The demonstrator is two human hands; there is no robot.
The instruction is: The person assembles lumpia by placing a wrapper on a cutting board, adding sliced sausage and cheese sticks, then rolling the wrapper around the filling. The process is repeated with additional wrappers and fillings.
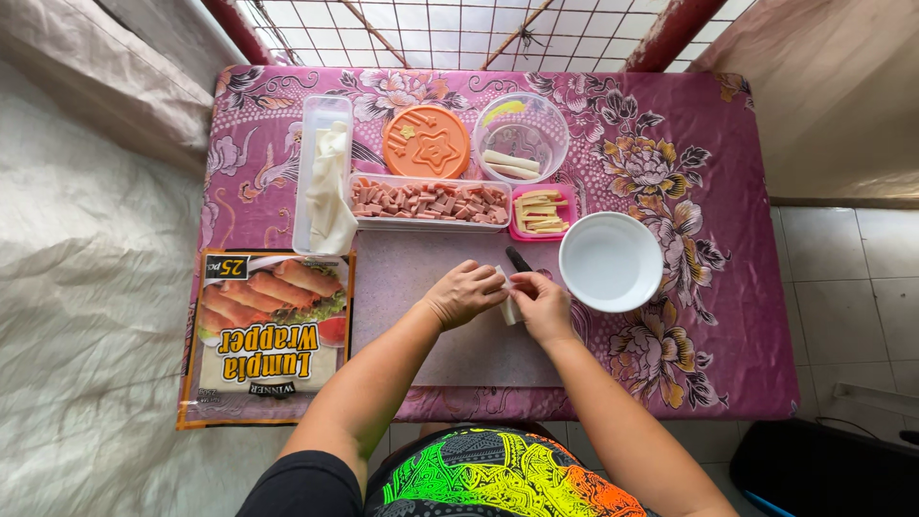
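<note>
While your two hands meet over the cutting board (479, 354), your left hand (465, 292) lies curled with its fingers pressed on a small white roll (508, 308), and your right hand (543, 306) pinches the same roll from its 3 o'clock side, fingers closed on it. The roll sits near the board's top edge, between both hands. A black knife handle (518, 259) pokes out at 12 o'clock from your right hand, lying on the board untouched. At 2 o'clock from the roll stands a white bowl (610, 261). At 12 o'clock lie a clear tray of chopped ham (428, 202) and a pink tub of cheese sticks (541, 213); beyond them are an orange lid (426, 142) and a round tub (521, 137). At 9 o'clock rests a wrapper pack (268, 335), with a long tub of white sheets (325, 177) above it.
</note>
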